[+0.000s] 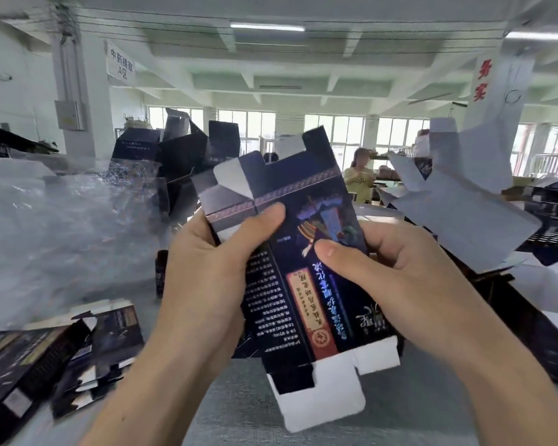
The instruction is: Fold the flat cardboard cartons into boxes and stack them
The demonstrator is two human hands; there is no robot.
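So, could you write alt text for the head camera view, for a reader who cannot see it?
A left hand and a right hand grip the two sides of a dark printed carton above a grey table. Flat cartons lie at the left.

Crumpled clear plastic wrap [45, 214] lies at the left on the grey table [239, 403], with a person in yellow [360, 180] far behind.

Two bare grips [207, 268] [400, 275] (forearms [149, 397] likewise)

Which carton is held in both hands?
The dark carton at centre, gripped by the left hand and right hand; the flat cartons lie at lower left.
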